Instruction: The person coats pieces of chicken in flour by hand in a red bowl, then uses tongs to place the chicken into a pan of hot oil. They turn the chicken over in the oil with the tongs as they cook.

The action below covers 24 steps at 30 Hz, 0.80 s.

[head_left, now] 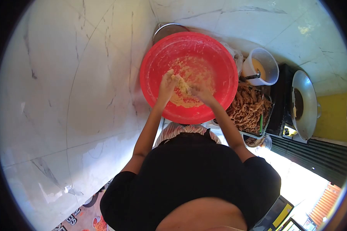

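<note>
Work looks midway at upper centre: loose crumbs (202, 75) cover the red basin (225, 65), the left hand's (166, 86) fingers clamp a crumbly piece (181, 86), and the blurred right hand's (202, 94) grip is unclear.

The corner is enclosed by a left wall (65, 88) and a back wall (250, 15), both faced with glossy, pale tiles veined in grey and divided by thin joints. At the right, a yellow panel (333, 115) is seen above a dark, ribbed surface (316, 156). Strong white light is let in at the lower right, where orange slats (325, 204) are shown, and the lower left wall is brightened by glare. At the lower left, what may be a patterned floor covering (81, 219) is marked with dark lettering.
</note>
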Available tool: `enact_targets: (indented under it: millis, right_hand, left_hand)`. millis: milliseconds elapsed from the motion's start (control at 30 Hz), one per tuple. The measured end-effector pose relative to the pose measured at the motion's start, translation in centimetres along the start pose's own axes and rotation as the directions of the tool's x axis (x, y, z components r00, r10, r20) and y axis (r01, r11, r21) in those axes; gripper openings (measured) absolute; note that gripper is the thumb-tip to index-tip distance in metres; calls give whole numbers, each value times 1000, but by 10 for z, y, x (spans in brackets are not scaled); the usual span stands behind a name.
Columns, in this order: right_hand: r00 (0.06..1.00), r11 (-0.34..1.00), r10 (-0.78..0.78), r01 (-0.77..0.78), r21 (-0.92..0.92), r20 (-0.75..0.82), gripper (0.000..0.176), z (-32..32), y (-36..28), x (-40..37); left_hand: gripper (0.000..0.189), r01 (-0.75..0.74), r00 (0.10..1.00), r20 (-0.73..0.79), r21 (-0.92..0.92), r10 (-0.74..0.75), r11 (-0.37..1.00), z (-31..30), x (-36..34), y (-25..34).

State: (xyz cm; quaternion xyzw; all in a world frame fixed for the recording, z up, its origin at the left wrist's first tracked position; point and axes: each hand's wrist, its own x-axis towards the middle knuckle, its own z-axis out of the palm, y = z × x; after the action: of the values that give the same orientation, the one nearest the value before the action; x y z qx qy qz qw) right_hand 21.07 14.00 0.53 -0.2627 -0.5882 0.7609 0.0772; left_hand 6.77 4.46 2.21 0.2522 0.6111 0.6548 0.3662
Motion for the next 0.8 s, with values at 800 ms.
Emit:
enact_targets:
  millis: [800]
  right_hand:
    - [778,340,-66,606,-719,625,25,-3,93,73]
  left_hand:
    - [24,-216,845,-317,534,430,818,-49,-34,-24]
